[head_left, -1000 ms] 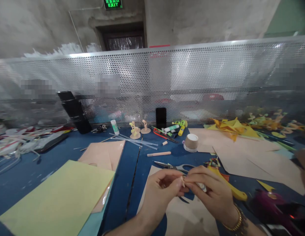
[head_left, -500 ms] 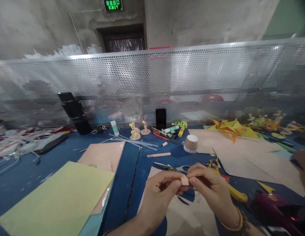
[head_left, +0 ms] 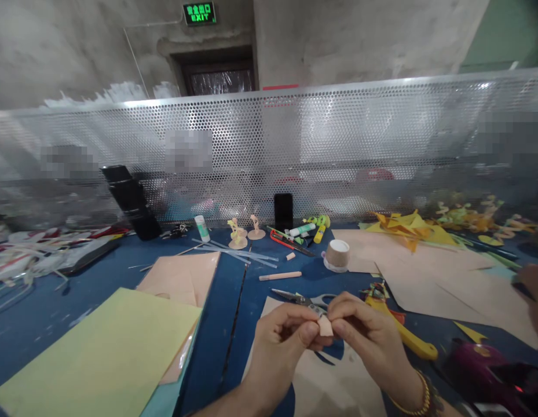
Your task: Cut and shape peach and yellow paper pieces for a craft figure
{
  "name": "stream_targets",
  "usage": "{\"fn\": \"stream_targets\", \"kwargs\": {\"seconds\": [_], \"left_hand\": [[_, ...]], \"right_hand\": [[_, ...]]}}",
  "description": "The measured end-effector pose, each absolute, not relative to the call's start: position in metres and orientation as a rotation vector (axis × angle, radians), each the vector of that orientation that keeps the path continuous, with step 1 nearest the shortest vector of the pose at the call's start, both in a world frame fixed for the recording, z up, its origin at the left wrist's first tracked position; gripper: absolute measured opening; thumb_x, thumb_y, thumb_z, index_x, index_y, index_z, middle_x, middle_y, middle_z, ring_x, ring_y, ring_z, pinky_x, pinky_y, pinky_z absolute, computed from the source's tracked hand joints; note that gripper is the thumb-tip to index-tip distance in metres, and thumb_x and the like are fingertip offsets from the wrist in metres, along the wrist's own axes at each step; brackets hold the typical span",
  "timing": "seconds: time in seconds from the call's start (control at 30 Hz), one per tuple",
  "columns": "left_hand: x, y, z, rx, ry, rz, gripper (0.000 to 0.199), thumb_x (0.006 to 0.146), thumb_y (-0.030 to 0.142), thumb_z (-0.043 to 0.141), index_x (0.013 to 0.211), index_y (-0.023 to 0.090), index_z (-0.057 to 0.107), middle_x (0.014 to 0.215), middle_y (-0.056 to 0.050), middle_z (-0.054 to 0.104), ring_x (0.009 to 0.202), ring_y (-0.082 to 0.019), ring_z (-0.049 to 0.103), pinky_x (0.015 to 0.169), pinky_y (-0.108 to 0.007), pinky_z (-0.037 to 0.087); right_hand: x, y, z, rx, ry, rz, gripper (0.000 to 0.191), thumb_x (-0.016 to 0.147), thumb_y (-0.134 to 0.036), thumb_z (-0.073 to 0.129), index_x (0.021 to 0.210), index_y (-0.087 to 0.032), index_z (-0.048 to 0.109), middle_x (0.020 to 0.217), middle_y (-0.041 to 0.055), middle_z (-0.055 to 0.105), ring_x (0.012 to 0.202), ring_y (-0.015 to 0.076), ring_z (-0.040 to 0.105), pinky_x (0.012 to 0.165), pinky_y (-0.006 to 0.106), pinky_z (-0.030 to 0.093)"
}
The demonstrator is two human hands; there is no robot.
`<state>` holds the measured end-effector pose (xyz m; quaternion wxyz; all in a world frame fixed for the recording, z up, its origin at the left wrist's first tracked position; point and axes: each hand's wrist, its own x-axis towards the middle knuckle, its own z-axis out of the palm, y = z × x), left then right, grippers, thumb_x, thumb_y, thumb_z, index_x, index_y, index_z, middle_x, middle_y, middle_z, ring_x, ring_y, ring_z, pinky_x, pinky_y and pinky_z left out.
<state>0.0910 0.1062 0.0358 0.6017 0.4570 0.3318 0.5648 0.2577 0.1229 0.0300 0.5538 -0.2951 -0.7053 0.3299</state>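
Basically, left hand (head_left: 281,341) and right hand (head_left: 366,336) both pinch the small pink paper (head_left: 325,328), grips narrow, probably because it's tiny and needs steadying from two sides. Paper's held up above the cut sheet (head_left: 338,389); scissors (head_left: 300,299) lie just beyond, presumably parked within reach.

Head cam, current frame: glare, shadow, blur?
Head view, back: white glare on the panel; head view, bottom: soft shadow on the paper; head view, lower right: purple thing looks soft; head view, centre: left hand, right hand and peach piece fairly clear.
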Motion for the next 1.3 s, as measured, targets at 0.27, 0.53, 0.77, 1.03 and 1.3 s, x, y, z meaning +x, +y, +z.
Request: {"fn": "stream_targets", "kwargs": {"seconds": [0.27, 0.53, 0.77, 1.03, 1.3], "left_hand": [[0.0897, 0.1064, 0.0376, 1.165, 0.732, 1.349, 0.018, 0.075, 0.035, 0.077, 0.077, 0.018, 0.072, 0.066, -0.002, 0.074, 0.059, -0.015, 0.071, 0.057, -0.020, 0.057], [0.0928, 0.1045, 0.0398, 1.080, 0.774, 1.318, 0.025, 0.074, 0.039, 0.077, 0.080, 0.017, 0.068, 0.063, -0.001, 0.073, 0.057, -0.014, 0.071, 0.055, -0.019, 0.056], [0.0976, 0.1051, 0.0387, 0.906, 0.846, 1.307, 0.034, 0.061, 0.038, 0.086, 0.078, 0.014, 0.068, 0.067, -0.005, 0.076, 0.059, -0.017, 0.072, 0.055, -0.021, 0.056], [0.0979, 0.1020, 0.0438, 0.901, 0.920, 1.320, 0.028, 0.061, 0.037, 0.086, 0.074, 0.015, 0.074, 0.066, -0.005, 0.076, 0.060, -0.015, 0.071, 0.056, -0.020, 0.055], [0.0955, 0.1052, 0.0396, 1.015, 0.822, 1.363, 0.020, 0.066, 0.033, 0.083, 0.076, 0.017, 0.076, 0.066, -0.005, 0.076, 0.060, -0.016, 0.071, 0.057, -0.021, 0.056]], "right_hand": [[0.2557, 0.1208, 0.0316, -0.699, -1.689, 0.779, 0.014, 0.091, -0.028, 0.058, 0.080, -0.024, 0.063, 0.074, -0.0015, 0.060, 0.070, 0.0129, 0.058, 0.065, 0.023, 0.045], [0.2544, 0.1189, 0.0313, -0.737, -1.721, 0.524, 0.011, 0.089, -0.019, 0.059, 0.079, -0.023, 0.062, 0.073, -0.0020, 0.061, 0.068, 0.0114, 0.060, 0.063, 0.020, 0.048], [0.2548, 0.1166, 0.0330, -0.749, -1.746, 0.082, 0.014, 0.082, -0.009, 0.064, 0.087, -0.022, 0.065, 0.077, 0.0021, 0.068, 0.072, 0.0153, 0.065, 0.067, 0.024, 0.053], [0.2576, 0.1210, 0.0344, -0.750, -1.687, 0.416, 0.016, 0.085, -0.013, 0.062, 0.091, -0.026, 0.070, 0.080, 0.0013, 0.069, 0.074, 0.0146, 0.066, 0.067, 0.022, 0.054], [0.2527, 0.1215, 0.0282, -0.725, -1.546, 0.896, 0.013, 0.088, -0.024, 0.062, 0.088, -0.026, 0.075, 0.078, 0.0025, 0.067, 0.064, 0.0127, 0.064, 0.054, 0.019, 0.055]]}}
